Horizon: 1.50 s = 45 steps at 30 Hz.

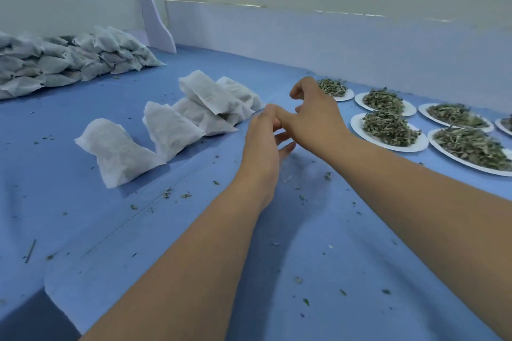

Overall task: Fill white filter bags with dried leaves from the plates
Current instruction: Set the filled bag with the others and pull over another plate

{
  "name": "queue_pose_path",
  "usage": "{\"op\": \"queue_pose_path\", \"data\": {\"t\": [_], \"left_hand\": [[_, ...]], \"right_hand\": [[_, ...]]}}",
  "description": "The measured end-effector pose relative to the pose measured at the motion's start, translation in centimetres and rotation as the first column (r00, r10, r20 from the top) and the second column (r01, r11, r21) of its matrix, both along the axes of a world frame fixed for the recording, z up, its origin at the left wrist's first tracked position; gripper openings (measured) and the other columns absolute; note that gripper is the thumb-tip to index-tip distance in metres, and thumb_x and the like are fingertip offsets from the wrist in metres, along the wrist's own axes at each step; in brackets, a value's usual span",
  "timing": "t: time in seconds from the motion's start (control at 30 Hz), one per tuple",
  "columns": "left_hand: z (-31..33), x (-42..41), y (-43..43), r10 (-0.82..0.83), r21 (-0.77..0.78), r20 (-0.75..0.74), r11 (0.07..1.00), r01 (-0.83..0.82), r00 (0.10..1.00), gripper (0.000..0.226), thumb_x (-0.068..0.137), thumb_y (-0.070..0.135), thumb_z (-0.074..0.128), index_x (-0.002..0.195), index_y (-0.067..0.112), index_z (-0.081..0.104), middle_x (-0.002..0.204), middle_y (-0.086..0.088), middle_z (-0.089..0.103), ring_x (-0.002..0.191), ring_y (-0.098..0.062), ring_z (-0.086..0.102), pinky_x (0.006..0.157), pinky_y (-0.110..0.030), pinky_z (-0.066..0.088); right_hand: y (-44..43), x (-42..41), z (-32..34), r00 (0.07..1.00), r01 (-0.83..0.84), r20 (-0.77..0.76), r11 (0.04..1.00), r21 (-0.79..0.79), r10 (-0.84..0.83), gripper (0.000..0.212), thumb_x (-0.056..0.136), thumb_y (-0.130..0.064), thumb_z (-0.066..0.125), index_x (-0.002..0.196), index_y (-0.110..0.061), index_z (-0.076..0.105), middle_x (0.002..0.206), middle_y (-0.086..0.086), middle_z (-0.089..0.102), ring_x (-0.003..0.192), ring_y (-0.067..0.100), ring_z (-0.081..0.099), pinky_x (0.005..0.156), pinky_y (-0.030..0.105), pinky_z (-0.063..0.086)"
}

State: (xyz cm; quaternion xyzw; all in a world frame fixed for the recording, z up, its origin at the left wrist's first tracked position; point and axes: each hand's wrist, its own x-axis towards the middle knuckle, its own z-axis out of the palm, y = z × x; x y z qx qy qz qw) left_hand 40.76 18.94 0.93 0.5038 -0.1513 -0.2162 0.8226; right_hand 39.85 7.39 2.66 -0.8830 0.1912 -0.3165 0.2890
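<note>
Fingers of the left hand (263, 135) lay nearly straight and slack, their tips against the right hand (313, 111). The right hand's fingers were loosely curled and apart, with nothing visible in them. Both hands hovered just above the blue cloth (194, 243), between the filled bags and the plates. Neither hand held a bag or any leaves.

Risk, as I judged it, lay to the right. The dried leaves (388, 127) were heaped high on shallow white plates (356, 126) that sat close together. A careless reach or a forearm dragged across could have knocked leaves over the rims. Leaf crumbs (327, 176) already littered the cloth. On the left, the filter bags (119, 149) leaned on one another in a loose row. A nudge from the left wrist might have toppled them. Whether their mouths were closed I could not tell.

The bags looked plump and soft, of thin white fabric with a greenish-grey shadow of leaf showing through. Their edges were ragged and creased. A larger stack of bags (55, 63) lay well apart at the back left, against the white wall (277, 30).
</note>
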Motion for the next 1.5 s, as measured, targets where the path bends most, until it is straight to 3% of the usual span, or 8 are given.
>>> {"op": "queue_pose_path", "data": {"t": [0.17,0.37,0.6,0.9,1.13,1.23,1.4,1.5], "left_hand": [[-0.8,-2.9,-2.0,-0.143,0.242,0.224,0.966,0.087,0.964,0.033,0.099,0.049,0.048,0.100,0.019,0.063,0.118,0.005,0.065,0.115,-0.013,0.062,0.096,-0.033,0.054],[0.4,-5.3,-8.3,-0.166,0.435,0.293,0.900,0.024,0.941,0.030,0.079,0.056,0.047,0.091,0.033,0.061,0.105,0.008,0.064,0.105,-0.013,0.062,0.102,-0.047,0.050],[-0.2,-4.4,-15.8,-0.055,0.571,0.399,0.796,-0.201,0.915,0.020,0.101,0.038,0.035,0.098,0.023,0.048,0.083,0.003,0.053,0.068,-0.012,0.049,0.052,-0.031,0.030],[-1.9,-2.8,-18.0,-0.145,0.636,0.529,0.720,-0.277,0.836,0.017,0.096,0.023,0.034,0.113,0.021,0.038,0.087,-0.001,0.054,0.072,-0.020,0.052,0.055,-0.034,0.036],[-1.9,-2.9,-18.2,-0.256,0.710,0.552,0.643,-0.287,0.794,0.022,0.092,0.020,0.037,0.112,0.023,0.031,0.109,-0.007,0.054,0.087,-0.023,0.051,0.056,-0.035,0.028],[-2.0,-2.6,-18.5,-0.255,0.711,0.537,0.649,-0.269,0.804,0.021,0.093,0.021,0.037,0.113,0.023,0.032,0.107,-0.004,0.053,0.084,-0.021,0.051,0.056,-0.034,0.029],[-2.1,-1.1,-18.6,-0.033,0.593,0.487,0.746,-0.302,0.873,0.032,0.088,0.017,0.045,0.119,0.021,0.051,0.089,0.007,0.053,0.080,-0.021,0.060,0.060,-0.032,0.043],[-1.9,0.0,-18.3,0.110,0.531,0.416,0.776,-0.340,0.902,0.037,0.077,0.014,0.057,0.114,0.019,0.063,0.100,0.008,0.058,0.094,-0.023,0.068,0.079,-0.039,0.058]], "right_hand": [[-5.2,-7.1,0.4,0.997,0.075,-0.024,0.996,-0.055,-0.077,0.047,0.084,-0.054,0.070,0.113,-0.025,0.047,0.115,-0.013,0.054,0.099,0.017,0.060,0.082,0.040,0.052],[-11.1,-13.5,0.8,0.975,0.202,-0.082,0.978,-0.046,-0.206,0.043,0.086,-0.051,0.069,0.111,-0.024,0.046,0.105,-0.004,0.061,0.095,0.022,0.061,0.077,0.042,0.055],[-17.1,-14.4,0.1,0.947,0.262,-0.165,0.961,-0.091,-0.274,0.036,0.094,-0.056,0.051,0.112,-0.025,0.045,0.101,0.004,0.064,0.088,0.023,0.061,0.072,0.038,0.046],[-22.4,-10.9,-0.9,0.847,0.316,-0.337,0.899,-0.305,-0.412,0.048,0.103,-0.063,0.012,0.107,-0.024,0.040,0.077,-0.004,0.049,0.093,0.028,0.044,0.101,0.056,0.030],[-23.9,-9.8,-1.8,0.792,0.353,-0.417,0.892,-0.282,-0.446,0.074,0.098,-0.070,0.003,0.127,-0.015,0.043,0.108,0.011,0.063,0.117,0.036,0.053,0.107,0.061,0.023],[-23.9,-9.6,-2.0,0.788,0.357,-0.436,0.900,-0.251,-0.435,0.078,0.097,-0.071,0.001,0.128,-0.014,0.045,0.100,0.006,0.061,0.113,0.035,0.056,0.111,0.063,0.019],[-23.0,-9.8,-1.2,0.809,0.343,-0.428,0.914,-0.215,-0.404,0.071,0.102,-0.064,0.005,0.126,-0.013,0.048,0.099,0.003,0.054,0.112,0.032,0.054,0.114,0.063,0.020],[-22.4,-10.3,0.1,0.840,0.336,-0.386,0.924,-0.182,-0.381,0.057,0.105,-0.058,0.012,0.103,-0.015,0.049,0.090,0.001,0.052,0.102,0.031,0.052,0.109,0.059,0.031]]}}
